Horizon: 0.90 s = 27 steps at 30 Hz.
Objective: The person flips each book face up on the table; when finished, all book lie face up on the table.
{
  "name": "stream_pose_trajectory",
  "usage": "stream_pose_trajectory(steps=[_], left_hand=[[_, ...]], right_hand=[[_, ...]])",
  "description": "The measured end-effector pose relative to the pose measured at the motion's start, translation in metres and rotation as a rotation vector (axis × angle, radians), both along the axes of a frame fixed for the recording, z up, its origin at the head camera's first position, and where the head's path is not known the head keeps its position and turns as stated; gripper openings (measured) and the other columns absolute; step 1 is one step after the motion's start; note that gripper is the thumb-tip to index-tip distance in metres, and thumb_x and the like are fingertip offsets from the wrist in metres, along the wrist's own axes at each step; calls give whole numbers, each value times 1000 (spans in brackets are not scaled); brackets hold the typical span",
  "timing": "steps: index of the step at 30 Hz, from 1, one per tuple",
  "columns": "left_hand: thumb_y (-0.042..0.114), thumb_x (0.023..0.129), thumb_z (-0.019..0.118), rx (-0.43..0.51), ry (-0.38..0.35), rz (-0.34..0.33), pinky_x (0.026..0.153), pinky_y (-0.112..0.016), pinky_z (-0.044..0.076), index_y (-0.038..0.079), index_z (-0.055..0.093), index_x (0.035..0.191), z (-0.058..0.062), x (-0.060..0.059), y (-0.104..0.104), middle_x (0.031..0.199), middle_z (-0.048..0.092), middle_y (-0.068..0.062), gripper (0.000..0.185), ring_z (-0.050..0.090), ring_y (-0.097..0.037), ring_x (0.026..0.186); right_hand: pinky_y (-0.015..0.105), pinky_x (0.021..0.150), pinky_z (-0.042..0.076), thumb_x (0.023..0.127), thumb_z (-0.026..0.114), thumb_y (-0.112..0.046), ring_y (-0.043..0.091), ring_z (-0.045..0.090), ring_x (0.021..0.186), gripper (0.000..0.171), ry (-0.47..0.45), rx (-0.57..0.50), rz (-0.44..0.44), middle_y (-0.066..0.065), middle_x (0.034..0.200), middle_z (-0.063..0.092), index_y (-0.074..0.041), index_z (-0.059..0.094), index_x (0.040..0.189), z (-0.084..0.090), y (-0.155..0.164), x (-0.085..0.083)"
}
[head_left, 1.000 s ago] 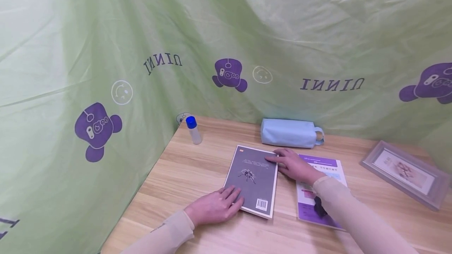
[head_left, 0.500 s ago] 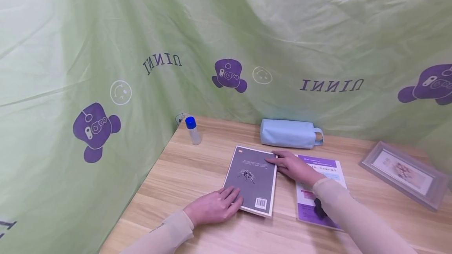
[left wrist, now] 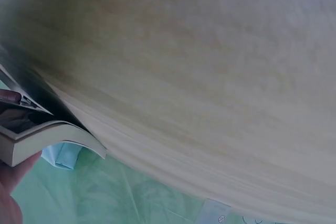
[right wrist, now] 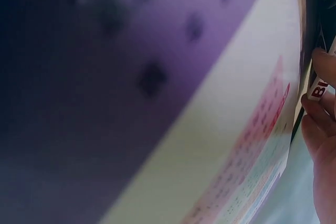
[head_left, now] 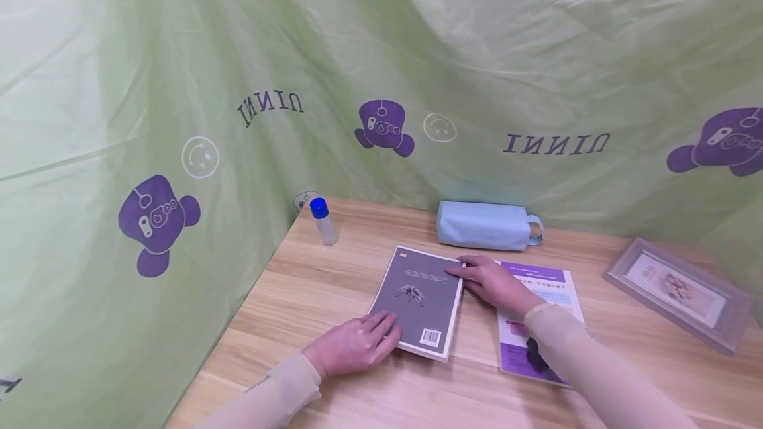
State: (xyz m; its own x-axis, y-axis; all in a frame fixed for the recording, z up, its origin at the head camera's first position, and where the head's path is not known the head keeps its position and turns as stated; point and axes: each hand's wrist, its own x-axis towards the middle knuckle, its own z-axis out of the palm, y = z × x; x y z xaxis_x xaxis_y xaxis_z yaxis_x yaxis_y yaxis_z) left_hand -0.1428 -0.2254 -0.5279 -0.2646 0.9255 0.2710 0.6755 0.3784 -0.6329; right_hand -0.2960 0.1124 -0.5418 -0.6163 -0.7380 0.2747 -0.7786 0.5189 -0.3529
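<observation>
A grey book (head_left: 417,296) with a white border, a spider picture and a barcode lies face up between both hands, its near edge showing thickness. My left hand (head_left: 357,344) grips its near left corner. The left wrist view shows the page block of the book (left wrist: 39,142) and a bent cover, with fingers on both sides. My right hand (head_left: 491,281) holds the far right edge. In the right wrist view, fingertips (right wrist: 315,111) pinch the book's spine (right wrist: 318,88), which has red letters. A purple and white booklet (head_left: 539,290) lies under the right forearm.
A light blue pencil case (head_left: 485,225) stands at the back against the green curtain (head_left: 477,71). Back left is a clear bottle with a blue cap (head_left: 324,222). A picture frame (head_left: 679,290) lies on the right side of the wooden table (head_left: 286,296).
The book's near end has shifted slightly left and up in view, and more of its near edge shows. Both hands have moved a little left with it.
</observation>
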Motion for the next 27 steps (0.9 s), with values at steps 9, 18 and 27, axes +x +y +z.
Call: stream_pose_trajectory(steps=[9, 18, 27], left_hand=[[9, 110, 38, 119, 28, -11, 77, -34, 63, 5, 71, 111, -5, -2, 1, 108, 77, -16, 34, 77, -26, 93], [20, 106, 43, 229, -52, -30, 76, -37, 63, 6, 73, 112, -2, -4, -4, 107, 77, -17, 34, 78, -29, 91], [28, 93, 67, 259, -105, 6, 74, -38, 64, 8, 72, 119, 8, -6, -21, 111, 76, -19, 33, 77, -31, 94]], right_hand=[[57, 108, 47, 98, 72, -6, 41, 57, 130, 45, 3, 8, -9, 24, 143, 58, -19, 69, 140, 1, -1, 1], [54, 111, 46, 99, 72, -10, 39, 56, 133, 44, -27, 10, -27, 22, 146, 57, -21, 69, 141, 3, -2, 2], [54, 109, 48, 99, 73, -12, 37, 58, 131, 42, -42, -12, -61, 20, 146, 59, -23, 70, 140, 8, -4, 5]])
